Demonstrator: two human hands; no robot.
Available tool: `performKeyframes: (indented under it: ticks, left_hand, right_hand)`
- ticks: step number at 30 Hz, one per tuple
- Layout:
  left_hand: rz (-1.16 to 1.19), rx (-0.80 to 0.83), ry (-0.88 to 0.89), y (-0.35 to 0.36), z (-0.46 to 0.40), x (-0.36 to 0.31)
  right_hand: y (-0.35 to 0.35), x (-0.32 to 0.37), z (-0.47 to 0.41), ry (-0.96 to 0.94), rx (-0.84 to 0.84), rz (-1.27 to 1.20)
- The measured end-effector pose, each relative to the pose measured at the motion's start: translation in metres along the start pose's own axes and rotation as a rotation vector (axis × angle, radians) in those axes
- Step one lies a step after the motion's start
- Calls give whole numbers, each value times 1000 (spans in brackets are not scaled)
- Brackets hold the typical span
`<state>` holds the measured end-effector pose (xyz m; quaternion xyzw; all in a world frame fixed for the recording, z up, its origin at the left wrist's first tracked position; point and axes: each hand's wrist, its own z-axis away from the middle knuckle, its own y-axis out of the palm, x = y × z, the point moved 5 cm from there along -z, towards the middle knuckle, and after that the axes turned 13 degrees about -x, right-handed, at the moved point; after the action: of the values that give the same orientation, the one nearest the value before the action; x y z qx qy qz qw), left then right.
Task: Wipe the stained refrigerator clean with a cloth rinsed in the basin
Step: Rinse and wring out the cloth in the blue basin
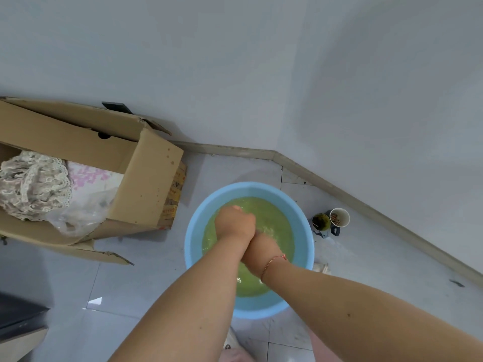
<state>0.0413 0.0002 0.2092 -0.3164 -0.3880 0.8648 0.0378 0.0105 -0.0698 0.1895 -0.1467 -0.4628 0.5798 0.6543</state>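
A light blue basin (194, 246) stands on the tiled floor, filled with yellow-green water. A green cloth (274, 218) appears to lie spread under the water, its outline blurred by ripples. My left hand (234, 222) is curled into a fist over the middle of the basin and grips the cloth at the surface. My right hand (261, 248), with a thin red bracelet at the wrist, is tucked under the left wrist. Its fingers dip into the water and close on the same cloth, partly hidden by the left hand.
An open cardboard box (146, 178) with lace fabric and plastic bags lies left of the basin. Two small cups (330, 220) stand right of it near the skirting board. A dark appliance edge (18, 317) shows at the lower left. White walls meet in a corner behind.
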Motion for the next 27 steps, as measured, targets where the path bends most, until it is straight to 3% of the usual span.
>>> performKeyframes:
  ticks: [12, 23, 27]
  left_hand:
    - [86, -75, -277, 11, 9, 16]
    - [103, -73, -380, 11, 14, 16]
    - [125, 16, -431, 6, 13, 17]
  right_hand:
    - [7, -27, 12, 253, -61, -138]
    - [-7, -27, 23, 227, -88, -149]
    - [-13, -24, 29, 256, -123, -132]
